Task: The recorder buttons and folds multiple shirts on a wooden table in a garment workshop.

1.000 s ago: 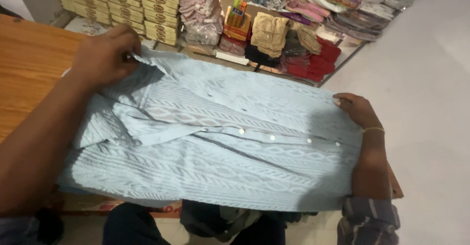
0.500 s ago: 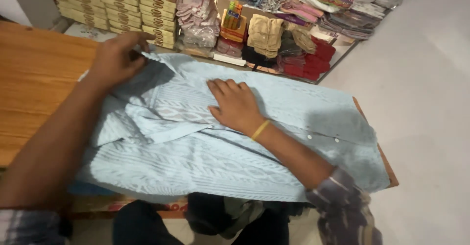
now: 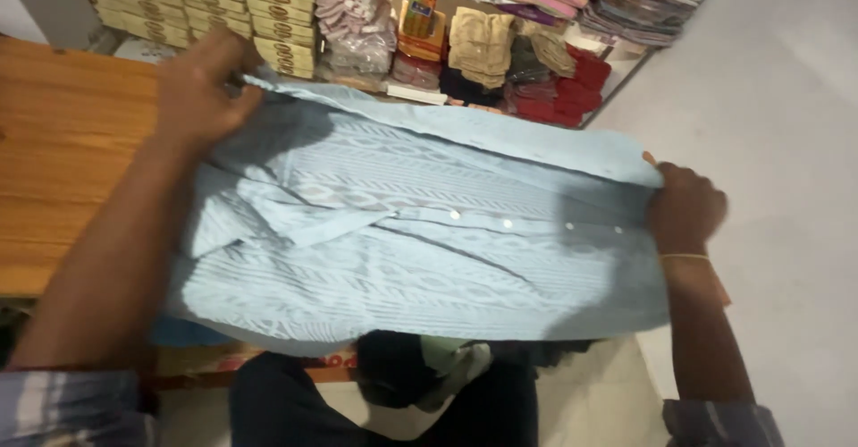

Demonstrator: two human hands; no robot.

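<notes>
Head view: pale blue shirt [image 3: 420, 250] spread buttoned-side up over wooden table [image 3: 63, 170]. Left hand [image 3: 201, 89] pinching shirt's far collar-end edge; right hand [image 3: 686, 207] closed on far hem-end edge. Fold step apparently underway; next calls for even carry of far edge across button line.

Lighting evenly and softly from above, casting dark arm shadows across the pale blue shirt [image 3: 420, 232]; blurring slightly throughout, dimming toward the bottom edge.
</notes>
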